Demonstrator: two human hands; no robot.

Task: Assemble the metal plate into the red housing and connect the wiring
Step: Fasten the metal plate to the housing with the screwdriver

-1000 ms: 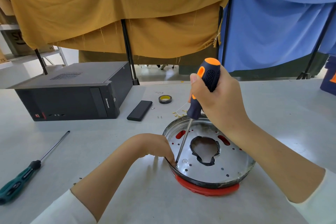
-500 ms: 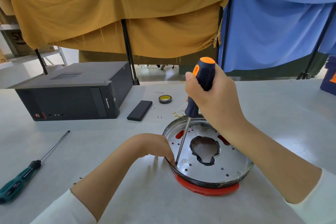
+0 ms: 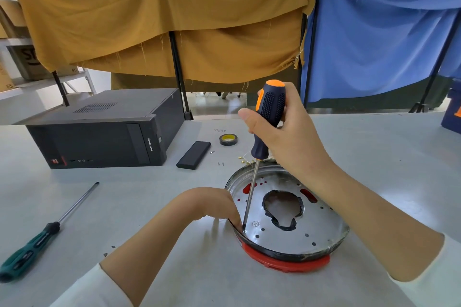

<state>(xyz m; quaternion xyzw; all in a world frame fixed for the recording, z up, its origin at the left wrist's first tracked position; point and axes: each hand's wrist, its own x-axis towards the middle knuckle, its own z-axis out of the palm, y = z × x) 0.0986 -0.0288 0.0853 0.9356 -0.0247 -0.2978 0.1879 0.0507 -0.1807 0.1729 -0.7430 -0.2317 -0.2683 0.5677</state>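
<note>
A round metal plate (image 3: 306, 229) with a central cut-out and small holes sits inside the red housing (image 3: 287, 260) on the grey table. My right hand (image 3: 287, 132) grips the black-and-orange screwdriver (image 3: 268, 112), held nearly upright with its tip at the plate's left rim. My left hand (image 3: 212, 203) rests at that rim, fingertips pinched right beside the tip; whatever they hold is hidden. No wiring is visible.
A black computer case (image 3: 104, 132) stands at the back left. A green-handled screwdriver (image 3: 37, 239) lies at the left. A black flat box (image 3: 194, 155), a tape roll (image 3: 228, 139) and several small screws (image 3: 220, 163) lie behind the housing.
The screwdriver handle has shifted a little to the left and turned in my right hand. The tip stays at the same spot and my left hand has not moved.
</note>
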